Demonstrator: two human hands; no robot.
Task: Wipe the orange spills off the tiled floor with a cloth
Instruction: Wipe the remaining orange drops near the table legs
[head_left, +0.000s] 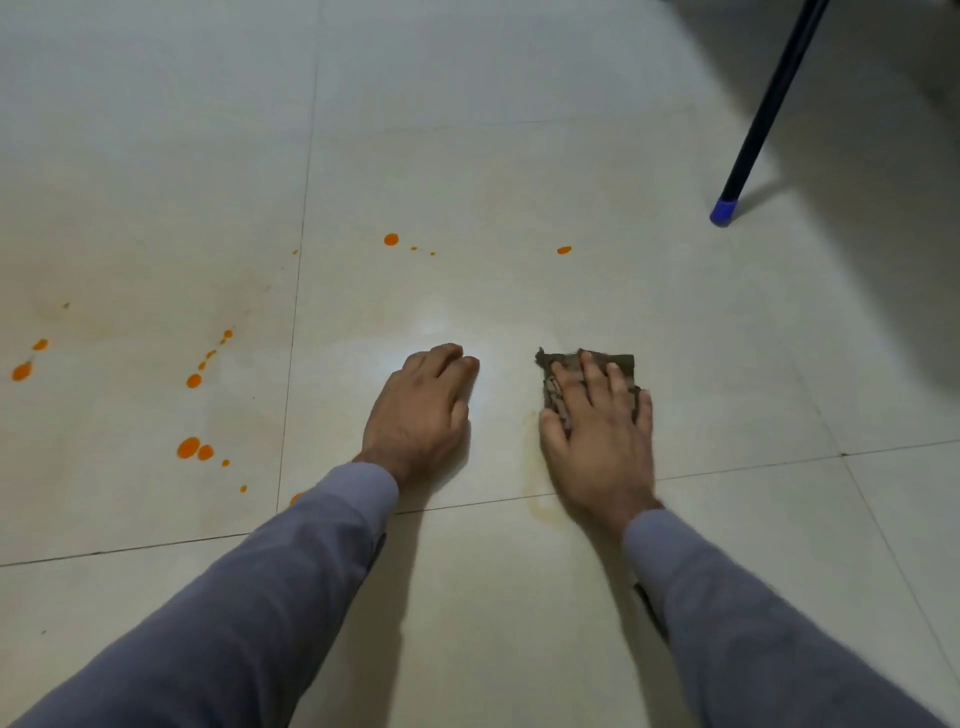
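Pressing flat with spread fingers, the right hand (597, 415) is pinning the soft, limp cloth (587, 374) to the floor (519, 156); the left hand (421, 410), fingers curled, is bracing beside it.

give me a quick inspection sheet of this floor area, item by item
surface: pale tiled floor, faint orange smears near the hands
job's things: brown cloth flat on the floor; orange spills mostly left of the hands, further drops ahead and ahead to the right
clutter: nothing seen
hands: right hand flat on the cloth, fingers spread; left hand rests on bare floor, fingers curled under, holding nothing
cables: nothing seen
surroundings: black leg with blue foot cap at upper right, standing on the floor; shadow beside it
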